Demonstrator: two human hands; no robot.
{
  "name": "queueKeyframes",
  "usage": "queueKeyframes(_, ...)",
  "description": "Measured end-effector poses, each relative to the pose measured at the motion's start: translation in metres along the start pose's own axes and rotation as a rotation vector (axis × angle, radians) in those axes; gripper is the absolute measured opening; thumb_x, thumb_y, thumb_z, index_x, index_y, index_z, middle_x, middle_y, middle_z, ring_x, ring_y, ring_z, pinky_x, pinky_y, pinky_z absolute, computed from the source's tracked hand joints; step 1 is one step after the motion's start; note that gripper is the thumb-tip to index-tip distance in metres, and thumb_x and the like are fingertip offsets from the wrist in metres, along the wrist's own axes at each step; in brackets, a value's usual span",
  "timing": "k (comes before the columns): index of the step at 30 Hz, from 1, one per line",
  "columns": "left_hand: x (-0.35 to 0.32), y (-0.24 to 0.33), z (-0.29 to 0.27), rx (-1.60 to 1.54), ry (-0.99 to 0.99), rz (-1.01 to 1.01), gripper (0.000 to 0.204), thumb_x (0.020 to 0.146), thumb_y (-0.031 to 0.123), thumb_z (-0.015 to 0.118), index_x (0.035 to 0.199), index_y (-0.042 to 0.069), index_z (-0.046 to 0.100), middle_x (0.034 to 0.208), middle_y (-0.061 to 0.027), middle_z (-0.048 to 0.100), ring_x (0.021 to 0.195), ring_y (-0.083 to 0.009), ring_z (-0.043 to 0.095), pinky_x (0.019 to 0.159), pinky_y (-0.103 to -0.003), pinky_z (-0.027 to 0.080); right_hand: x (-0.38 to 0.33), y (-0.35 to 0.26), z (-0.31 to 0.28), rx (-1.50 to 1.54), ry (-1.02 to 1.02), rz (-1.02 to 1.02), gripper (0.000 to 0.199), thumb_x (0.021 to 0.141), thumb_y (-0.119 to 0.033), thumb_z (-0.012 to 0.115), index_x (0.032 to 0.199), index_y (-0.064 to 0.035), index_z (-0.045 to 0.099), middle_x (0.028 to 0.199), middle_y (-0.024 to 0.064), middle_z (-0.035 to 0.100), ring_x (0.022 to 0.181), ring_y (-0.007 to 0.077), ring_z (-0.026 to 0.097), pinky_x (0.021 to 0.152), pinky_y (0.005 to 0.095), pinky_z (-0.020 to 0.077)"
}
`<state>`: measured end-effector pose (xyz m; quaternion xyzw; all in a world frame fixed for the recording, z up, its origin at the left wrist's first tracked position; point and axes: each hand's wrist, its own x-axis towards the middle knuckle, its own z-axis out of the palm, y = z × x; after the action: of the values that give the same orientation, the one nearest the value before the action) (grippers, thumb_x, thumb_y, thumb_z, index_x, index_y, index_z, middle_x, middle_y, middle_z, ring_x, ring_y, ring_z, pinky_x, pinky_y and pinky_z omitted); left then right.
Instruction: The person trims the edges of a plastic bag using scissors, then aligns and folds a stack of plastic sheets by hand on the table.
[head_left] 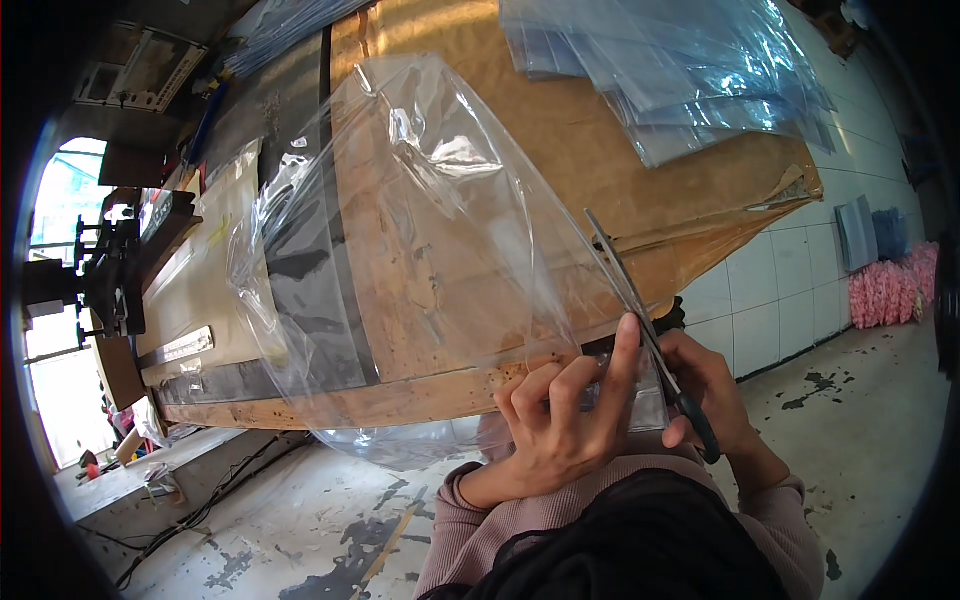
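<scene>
A large clear plastic sheet (455, 215) billows in loose, glossy folds across a workbench (725, 180), its crumpled surface catching bright highlights while the brown top shows through. Its near part droops over the wooden front edge, and its right side slants down to the curled fingers of a left hand (565, 415). There, a pair of scissors (652, 342) with dark handles and slim metal blades stands at a slant in a right hand (722, 400), tips pointing up and to the left beside the sheet's right edge, the blades close together near the raised left index finger.
</scene>
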<state>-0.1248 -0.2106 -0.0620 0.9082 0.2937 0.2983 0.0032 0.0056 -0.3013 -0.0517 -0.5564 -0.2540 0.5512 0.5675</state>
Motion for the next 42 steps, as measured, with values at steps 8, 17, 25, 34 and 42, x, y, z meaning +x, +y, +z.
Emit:
queueKeyframes(8,0.0,0.001,0.0,-0.042,-0.001,-0.016,0.05,0.06,0.02,0.062,0.11,0.018,0.065,0.08,0.0017,0.038,0.078,-0.0147,0.037,0.068,-0.027,0.031,0.002,0.0,-0.001,0.004,-0.025,0.004,0.074,0.053,-0.043,0.083,0.101,0.0012,0.049,0.083,-0.0001,0.047,0.07,0.0056,0.046,0.062,0.0202,0.041)
queueKeyframes(17,0.002,-0.004,-0.01,-0.085,-0.046,-0.022,0.051,0.057,0.018,0.061,0.108,0.011,0.064,0.079,0.0007,0.04,0.076,-0.0158,0.038,0.068,-0.028,0.033,0.002,-0.011,0.001,0.044,-0.002,0.001,0.066,0.059,-0.033,0.083,0.105,0.0004,0.049,0.076,-0.0006,0.049,0.066,0.005,0.046,0.058,0.0194,0.0371)
queueKeyframes(25,-0.003,-0.027,-0.022,-0.128,-0.012,0.023,0.05,0.058,0.011,0.057,0.104,-0.007,0.061,0.081,-0.006,0.054,0.074,-0.018,0.044,0.07,-0.03,0.034,0.012,-0.051,-0.001,-0.649,0.205,-0.201,0.056,0.049,-0.013,0.07,0.099,-0.0054,0.046,0.077,0.0007,0.05,0.067,0.0092,0.045,0.057,0.023,0.0323)
queueKeyframes(34,-0.017,-0.044,-0.028,-0.131,0.075,-0.083,0.048,0.061,0.009,0.053,0.106,-0.006,0.061,0.075,-0.006,0.049,0.068,-0.0178,0.042,0.071,-0.032,0.031,0.031,-0.067,-0.006,-1.161,0.446,-0.506,0.048,0.06,-0.001,0.067,0.105,-0.0008,0.048,0.094,0.0131,0.05,0.081,0.0258,0.053,0.066,0.0345,0.0427)
queueKeyframes(42,-0.024,-0.047,-0.03,-0.167,0.094,-0.044,0.047,0.057,0.011,0.061,0.102,-0.003,0.064,0.085,-0.003,0.054,0.068,-0.0155,0.04,0.068,-0.029,0.032,0.05,-0.062,0.026,-1.4,0.184,-1.06,0.035,0.07,-0.005,0.067,0.103,-0.0025,0.056,0.114,0.0145,0.048,0.1,0.0289,0.051,0.083,0.0387,0.0429)
